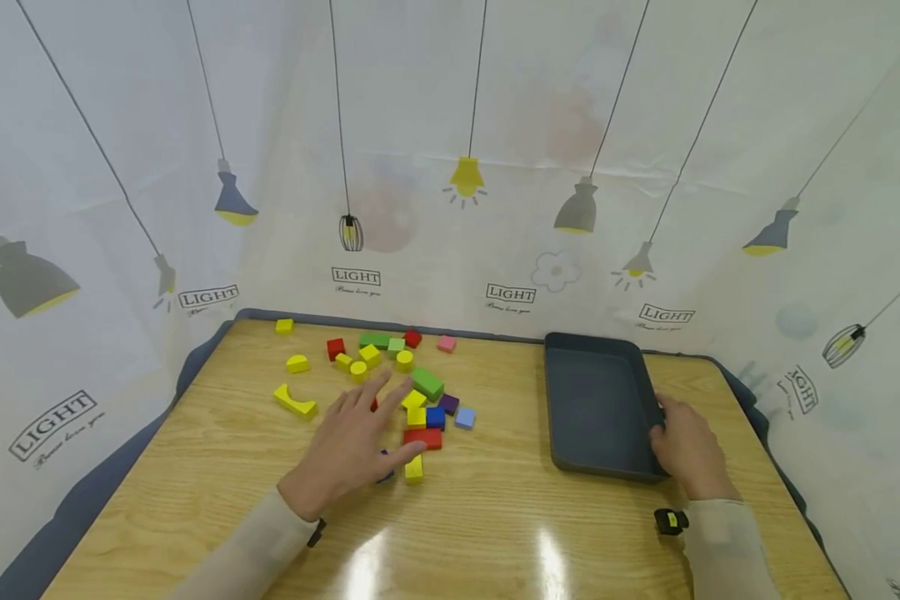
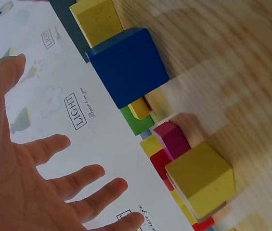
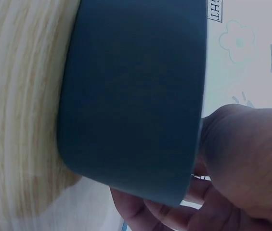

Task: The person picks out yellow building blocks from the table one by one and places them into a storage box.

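Observation:
My left hand (image 1: 352, 442) hovers over a loose group of coloured wooden blocks, its fingers spread and nothing in its grasp. Near its thumb lie a red block (image 1: 423, 438) and a yellow block (image 1: 414, 469); part of a dark blue block shows beneath the hand. In the left wrist view, a blue block (image 2: 128, 67) and a yellow block (image 2: 203, 180) stand out large beyond the fingers. On the right, my right hand (image 1: 690, 446) grips the side wall of a dark grey rectangular tray (image 1: 600, 408). Its thumb and fingers straddle that wall (image 3: 136, 96) in the right wrist view.
A yellow arch block (image 1: 295, 403) and a yellow half-round block (image 1: 297, 363) lie left of the group. Another yellow block (image 1: 284, 326) sits near the table's far left corner. A patterned cloth (image 1: 435, 275) surrounds the wooden table (image 1: 495, 517) behind and at both sides.

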Motion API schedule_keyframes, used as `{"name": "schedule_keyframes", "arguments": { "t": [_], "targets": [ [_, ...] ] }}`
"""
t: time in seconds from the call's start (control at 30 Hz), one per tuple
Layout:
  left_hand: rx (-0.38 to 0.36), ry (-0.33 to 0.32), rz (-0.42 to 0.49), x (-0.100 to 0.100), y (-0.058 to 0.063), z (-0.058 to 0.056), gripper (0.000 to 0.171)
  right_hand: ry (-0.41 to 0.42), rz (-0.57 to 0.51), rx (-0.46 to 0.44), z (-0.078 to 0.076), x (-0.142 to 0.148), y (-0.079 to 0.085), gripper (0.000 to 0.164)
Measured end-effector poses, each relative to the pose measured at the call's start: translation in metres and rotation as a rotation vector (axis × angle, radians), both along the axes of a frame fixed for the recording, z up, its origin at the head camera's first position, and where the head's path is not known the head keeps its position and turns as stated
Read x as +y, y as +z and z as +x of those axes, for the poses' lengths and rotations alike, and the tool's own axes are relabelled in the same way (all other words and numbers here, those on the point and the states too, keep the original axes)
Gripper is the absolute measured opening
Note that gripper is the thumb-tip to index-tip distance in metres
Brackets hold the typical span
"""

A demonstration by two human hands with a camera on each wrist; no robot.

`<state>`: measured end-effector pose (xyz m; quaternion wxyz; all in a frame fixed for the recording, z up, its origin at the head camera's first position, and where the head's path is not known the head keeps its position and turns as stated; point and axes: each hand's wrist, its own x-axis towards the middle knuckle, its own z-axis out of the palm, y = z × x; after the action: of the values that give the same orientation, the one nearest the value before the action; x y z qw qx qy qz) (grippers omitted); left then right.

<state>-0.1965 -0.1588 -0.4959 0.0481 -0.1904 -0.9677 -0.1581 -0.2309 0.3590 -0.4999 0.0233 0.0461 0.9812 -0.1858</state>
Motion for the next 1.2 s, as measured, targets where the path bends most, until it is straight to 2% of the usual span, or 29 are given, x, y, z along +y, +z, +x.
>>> {"name": "schedule_keyframes", "arguments": {
  "t": [0.33, 0.53, 0.73, 1.03, 1.2],
  "targets": [
    [-0.037, -0.002, 0.042, 0.01, -0.003, -0.003, 0.089, -0.042, -0.027, 0.001, 0.001, 0.002, -0.002, 0.061],
    [-0.036, -0.003, 0.097, 0.02, -0.005, -0.009, 0.071, -0.059, -0.045, 0.002, 0.003, 0.002, -0.001, 0.06],
    [-0.064, 0.019, 0.1, 0.03, -0.002, -0.014, 0.056, -0.068, -0.048, -0.003, 0.002, 0.003, -0.002, 0.061],
    [-0.087, 0.044, 0.092, 0.037, -0.001, -0.021, 0.038, -0.046, -0.066, 0.022, 0.003, 0.006, -0.004, 0.06],
    [-0.113, 0.029, 0.135, 0.038, -0.001, -0.022, 0.034, -0.036, -0.071, 0.04, 0.004, 0.007, -0.003, 0.059]
  ]
}}
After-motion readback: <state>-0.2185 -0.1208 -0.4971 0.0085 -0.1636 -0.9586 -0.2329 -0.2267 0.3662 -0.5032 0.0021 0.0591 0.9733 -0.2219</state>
